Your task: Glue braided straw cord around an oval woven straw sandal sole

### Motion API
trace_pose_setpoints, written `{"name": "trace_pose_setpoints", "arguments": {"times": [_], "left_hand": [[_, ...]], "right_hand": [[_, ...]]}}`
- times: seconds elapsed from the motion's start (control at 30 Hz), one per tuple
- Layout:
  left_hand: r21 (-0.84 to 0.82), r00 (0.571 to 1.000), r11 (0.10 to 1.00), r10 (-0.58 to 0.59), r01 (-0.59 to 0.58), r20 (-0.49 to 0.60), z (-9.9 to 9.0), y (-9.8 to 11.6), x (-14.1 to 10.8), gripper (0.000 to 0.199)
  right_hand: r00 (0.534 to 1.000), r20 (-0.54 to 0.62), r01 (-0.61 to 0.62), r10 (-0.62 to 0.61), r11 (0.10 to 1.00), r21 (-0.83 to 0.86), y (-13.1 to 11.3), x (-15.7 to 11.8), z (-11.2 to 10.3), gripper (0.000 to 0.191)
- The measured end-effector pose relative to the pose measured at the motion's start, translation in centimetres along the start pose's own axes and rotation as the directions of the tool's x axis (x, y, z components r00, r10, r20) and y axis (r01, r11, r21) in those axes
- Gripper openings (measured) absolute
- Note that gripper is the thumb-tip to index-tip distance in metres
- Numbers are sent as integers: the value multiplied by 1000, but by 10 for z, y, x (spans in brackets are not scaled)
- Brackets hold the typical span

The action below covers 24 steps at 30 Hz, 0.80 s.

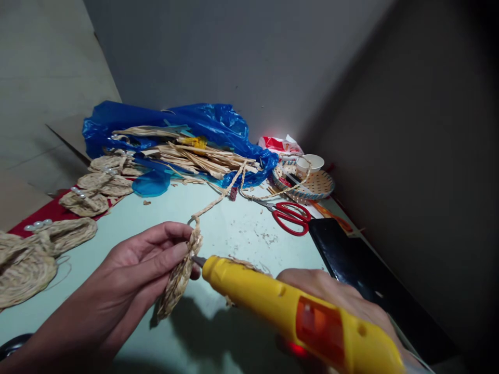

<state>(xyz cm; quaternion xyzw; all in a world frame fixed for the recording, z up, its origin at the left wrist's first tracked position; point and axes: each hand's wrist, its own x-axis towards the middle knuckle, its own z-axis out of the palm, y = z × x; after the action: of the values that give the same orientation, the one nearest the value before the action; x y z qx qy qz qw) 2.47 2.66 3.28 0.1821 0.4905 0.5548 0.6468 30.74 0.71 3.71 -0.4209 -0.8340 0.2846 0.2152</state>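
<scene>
Between the thumb and fingers of my left hand (156, 259) is a coiled piece of braided straw (177, 280), held on edge above the table. Its loose straw braid (218, 200) runs up and away to the right, looping near the scissors. My right hand (343, 296) is wrapped round a yellow hot glue gun (265, 291), partly hidden behind it. The metal nozzle meets the edge of the straw piece close to my left fingertips. A red light glows under the glue gun's body.
Red-handled scissors (290, 217) lie beside a black flat object (351, 259). A woven basket (322, 187) with a white cup (310, 163) stands behind. Straw strips (202, 158) lie on a blue plastic bag (210, 117). Straw slippers with pearls (88, 200) line the left. Scraps dot the pale table (234, 244).
</scene>
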Motion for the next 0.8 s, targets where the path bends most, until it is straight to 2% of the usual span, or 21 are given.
{"name": "trace_pose_setpoints", "arguments": {"times": [0.13,0.2,0.27,0.33,0.47,0.57,0.63,0.7,0.77,0.8], "left_hand": [[-38,999,999,13,-15,-44,5,3,0,39],[-36,999,999,17,-19,-50,4,4,-1,40],[-18,999,1000,12,-13,-51,1,3,-3,41],[10,999,1000,-7,8,-43,-1,2,-5,47],[43,999,998,-48,48,-15,-2,2,-6,59],[33,999,999,-18,19,-29,-1,5,-6,58],[58,999,998,40,-38,-29,0,10,-7,54],[182,989,973,146,-139,-29,0,15,-11,47],[393,937,870,346,-299,-53,-1,20,-18,37],[501,882,777,469,-382,-54,-2,21,-22,32]], "right_hand": [[996,-72,-62,60,997,-37,-3,4,0,34],[989,-91,-116,115,993,-5,-7,10,-2,36],[979,-73,-179,188,976,121,-13,18,-4,41],[968,0,-241,251,931,274,-19,26,-6,47],[939,204,-344,277,781,521,-24,40,-5,53],[923,328,-384,203,578,720,-13,49,-2,60],[919,370,-388,134,461,798,-2,54,1,66],[899,424,-426,107,438,792,9,59,3,65],[849,521,-497,91,474,727,17,63,6,52],[815,574,-532,84,501,682,20,64,7,45]]}}
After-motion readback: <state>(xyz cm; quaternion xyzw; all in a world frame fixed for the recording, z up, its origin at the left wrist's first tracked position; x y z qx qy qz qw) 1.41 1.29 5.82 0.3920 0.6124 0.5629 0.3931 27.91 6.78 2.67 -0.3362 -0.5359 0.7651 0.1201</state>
